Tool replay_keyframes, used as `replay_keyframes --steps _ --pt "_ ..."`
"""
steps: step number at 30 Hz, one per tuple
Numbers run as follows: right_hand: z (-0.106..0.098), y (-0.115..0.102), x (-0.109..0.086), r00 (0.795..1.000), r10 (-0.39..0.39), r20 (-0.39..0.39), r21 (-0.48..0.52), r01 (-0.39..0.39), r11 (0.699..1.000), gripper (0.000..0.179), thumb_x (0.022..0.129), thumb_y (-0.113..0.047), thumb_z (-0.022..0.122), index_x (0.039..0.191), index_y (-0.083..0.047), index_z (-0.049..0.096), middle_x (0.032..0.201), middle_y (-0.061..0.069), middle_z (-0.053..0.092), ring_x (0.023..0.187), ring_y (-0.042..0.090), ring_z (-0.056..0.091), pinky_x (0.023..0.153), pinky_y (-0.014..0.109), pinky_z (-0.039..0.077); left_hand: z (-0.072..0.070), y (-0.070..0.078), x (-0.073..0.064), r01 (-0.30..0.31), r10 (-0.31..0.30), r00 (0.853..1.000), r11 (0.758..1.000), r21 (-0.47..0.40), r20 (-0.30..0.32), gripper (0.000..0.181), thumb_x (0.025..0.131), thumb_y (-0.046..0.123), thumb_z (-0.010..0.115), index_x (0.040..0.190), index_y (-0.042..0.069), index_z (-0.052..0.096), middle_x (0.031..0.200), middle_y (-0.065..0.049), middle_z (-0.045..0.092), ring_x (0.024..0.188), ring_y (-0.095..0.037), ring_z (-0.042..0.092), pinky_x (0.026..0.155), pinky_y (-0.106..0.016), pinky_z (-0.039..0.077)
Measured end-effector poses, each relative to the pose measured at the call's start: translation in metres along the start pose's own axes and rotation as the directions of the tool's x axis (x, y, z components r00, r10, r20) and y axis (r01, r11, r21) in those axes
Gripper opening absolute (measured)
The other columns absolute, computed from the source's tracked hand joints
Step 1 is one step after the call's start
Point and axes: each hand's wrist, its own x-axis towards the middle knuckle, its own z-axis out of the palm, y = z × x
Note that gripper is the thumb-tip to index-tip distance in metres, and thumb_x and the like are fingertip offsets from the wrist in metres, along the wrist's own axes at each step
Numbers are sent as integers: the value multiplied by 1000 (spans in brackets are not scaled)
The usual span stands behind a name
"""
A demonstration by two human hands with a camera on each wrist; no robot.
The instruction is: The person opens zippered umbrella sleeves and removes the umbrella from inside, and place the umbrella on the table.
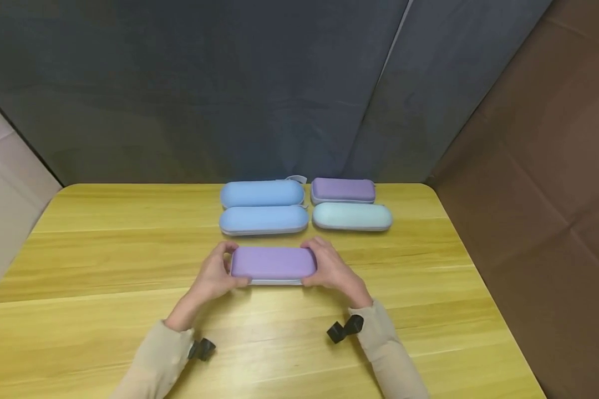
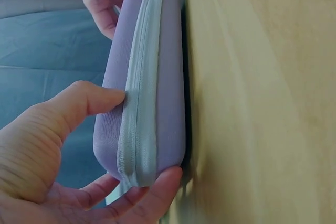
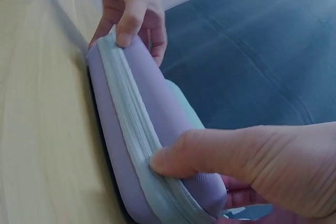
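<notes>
A purple zippered pencil case (image 1: pixel 273 262) lies crosswise on the table, its pale zipper band (image 2: pixel 140 87) facing the person. My left hand (image 1: pixel 217 272) grips its left end, thumb on the near side and fingers around the end and back. At the right end my right hand (image 1: pixel 331 268) holds it likewise, the thumb (image 3: pixel 176 162) pressing by the zipper. Behind it sit two light-blue cases (image 1: pixel 263 220), one behind the other. To their right are a mint-green case (image 1: pixel 352 216) and, farther back, a second purple case (image 1: pixel 343 190).
The wood-grain table (image 1: pixel 105 266) ends at a dark cloth backdrop (image 1: pixel 204 94) right behind the back cases. A brown cloth wall (image 1: pixel 544 183) stands at the right, a pale one (image 1: pixel 0 149) at the left. Small black devices (image 1: pixel 345 329) are strapped at both wrists.
</notes>
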Motion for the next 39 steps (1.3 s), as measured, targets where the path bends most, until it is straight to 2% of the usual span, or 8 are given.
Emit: replay_keyframes --steps 3,6,10,14,18,22,29,39 --pt "-4 5 -1 999 -25 44 33 23 999 69 62 -15 86 120 1 53 115 10 53 107 27 48 94 39 42 -1 2 1 -13 13 1000 998 59 6 76 62 0 79 125 -9 39 118 -27 47 86 -32 55 66 -35 50" --pt "-13 13 -2 996 -55 72 172 42 984 63 68 -13 83 121 3 53 115 12 55 103 26 52 89 36 48 -2 5 2 -62 60 998 987 149 14 76 61 4 81 124 -9 41 116 -26 48 91 -34 55 73 -42 49" --pt "-23 28 2 998 -61 2 312 57 948 39 78 -1 72 113 7 59 102 17 62 93 27 59 79 33 52 -4 6 7 -178 173 984 947 269 43 76 59 9 82 123 -8 46 117 -25 49 100 -36 52 85 -49 45" --pt "-26 35 11 998 -49 -30 244 55 968 27 84 3 63 111 6 61 103 18 64 93 28 60 82 34 51 -6 6 11 -263 248 965 916 302 87 73 56 9 82 120 -6 50 117 -23 50 106 -38 49 92 -53 42" --pt "-21 40 21 997 -42 59 174 31 984 28 86 4 58 113 4 62 107 15 65 98 27 60 87 34 49 -7 4 13 -289 267 957 911 293 115 71 56 7 81 119 -6 51 116 -22 50 106 -37 48 92 -54 41" --pt "-18 47 26 993 -10 118 162 -9 987 23 83 5 56 105 4 64 94 13 67 87 21 62 77 26 51 -5 2 14 -299 275 954 911 283 123 71 55 7 81 119 -6 51 115 -21 50 106 -37 47 93 -53 40" --pt "-15 42 23 999 36 2 162 -36 986 15 72 10 60 83 1 61 71 4 57 65 12 52 60 21 46 -5 2 13 -291 268 956 918 269 120 71 55 6 81 118 -7 51 116 -21 50 107 -38 47 94 -54 39" --pt "-23 38 17 994 22 105 208 -43 977 27 74 10 56 99 6 67 88 13 68 79 19 63 70 23 52 -5 0 14 -307 284 951 917 256 122 70 55 7 81 116 -7 52 114 -21 51 105 -36 48 93 -53 40"
